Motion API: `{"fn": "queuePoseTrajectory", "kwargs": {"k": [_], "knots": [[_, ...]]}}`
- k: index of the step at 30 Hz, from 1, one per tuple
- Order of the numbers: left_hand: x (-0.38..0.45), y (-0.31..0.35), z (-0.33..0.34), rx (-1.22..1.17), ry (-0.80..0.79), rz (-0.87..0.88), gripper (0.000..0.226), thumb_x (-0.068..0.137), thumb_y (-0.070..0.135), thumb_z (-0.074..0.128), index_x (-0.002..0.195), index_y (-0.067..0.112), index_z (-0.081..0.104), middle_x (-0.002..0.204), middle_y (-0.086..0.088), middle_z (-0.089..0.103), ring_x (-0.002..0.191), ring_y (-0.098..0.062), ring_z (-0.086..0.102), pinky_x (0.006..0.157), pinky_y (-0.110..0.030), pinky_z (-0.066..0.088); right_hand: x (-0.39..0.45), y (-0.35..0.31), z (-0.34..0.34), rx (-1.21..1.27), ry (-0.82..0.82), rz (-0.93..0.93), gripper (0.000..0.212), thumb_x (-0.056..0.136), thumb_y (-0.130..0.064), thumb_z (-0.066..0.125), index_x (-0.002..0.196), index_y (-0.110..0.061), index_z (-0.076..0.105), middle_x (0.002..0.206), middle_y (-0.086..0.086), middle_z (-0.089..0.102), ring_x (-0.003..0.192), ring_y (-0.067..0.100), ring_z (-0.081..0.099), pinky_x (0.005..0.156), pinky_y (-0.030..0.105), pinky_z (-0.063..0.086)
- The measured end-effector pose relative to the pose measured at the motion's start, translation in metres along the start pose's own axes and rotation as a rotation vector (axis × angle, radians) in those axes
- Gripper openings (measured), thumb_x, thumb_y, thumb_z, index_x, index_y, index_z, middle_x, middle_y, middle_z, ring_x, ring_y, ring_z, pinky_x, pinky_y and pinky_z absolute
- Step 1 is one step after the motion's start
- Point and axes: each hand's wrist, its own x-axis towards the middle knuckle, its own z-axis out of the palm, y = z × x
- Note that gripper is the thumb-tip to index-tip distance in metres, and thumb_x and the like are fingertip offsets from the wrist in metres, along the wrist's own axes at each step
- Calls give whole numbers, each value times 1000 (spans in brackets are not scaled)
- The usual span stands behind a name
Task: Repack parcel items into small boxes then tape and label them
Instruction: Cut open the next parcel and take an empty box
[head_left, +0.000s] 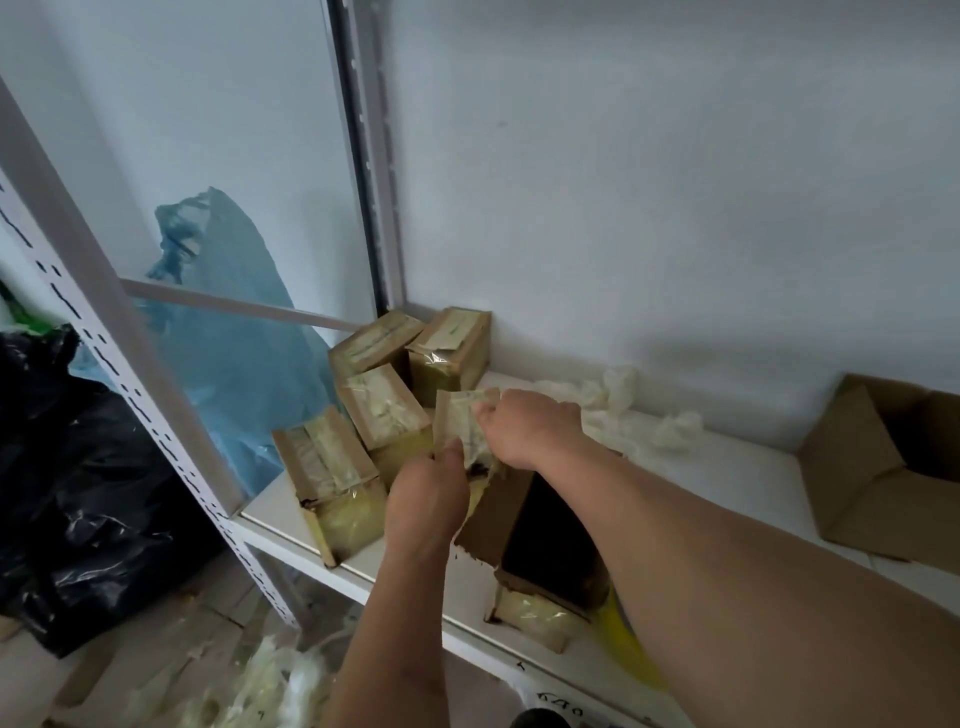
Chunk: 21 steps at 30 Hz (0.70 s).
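Several small taped cardboard boxes stand clustered at the left end of a white shelf. Both my hands hold one more small taped box above the shelf, beside that cluster. My left hand grips its near lower edge, and my right hand grips its far right side. Under my right forearm lies an open small box with a dark inside and yellowish tape on its end.
A larger open cardboard box sits at the shelf's right. Crumpled white packing plastic lies at the back. A blue bag and a black bag stand left of the rack post. Plastic scraps litter the floor.
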Motion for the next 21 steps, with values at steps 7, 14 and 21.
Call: {"fn": "queuePoseTrajectory", "kwargs": {"k": [7, 14, 21], "knots": [[8, -1, 5, -76, -24, 40, 39, 103, 33, 39, 135, 20, 56, 117, -8, 66, 106, -28, 60, 94, -42, 49, 3, 2, 2, 96, -51, 16, 36, 104, -27, 27, 123, -16, 56, 118, 7, 57, 115, 29, 52, 100, 47, 32], [-9, 21, -4, -287, 41, 185, 46, 101, 40, 47, 145, 29, 45, 141, 4, 54, 130, -16, 48, 103, -32, 39, -7, 7, -9, 483, 251, -8, 53, 95, -51, 49, 139, -21, 45, 129, 0, 60, 118, 23, 56, 99, 42, 45], [-36, 54, 6, -363, 101, 518, 40, 98, 43, 46, 138, 41, 47, 137, 14, 55, 125, -4, 52, 103, -41, 47, -34, 37, -43, 779, 531, -99, 53, 89, -41, 62, 138, -27, 46, 126, -7, 60, 113, 13, 58, 99, 36, 47]]}}
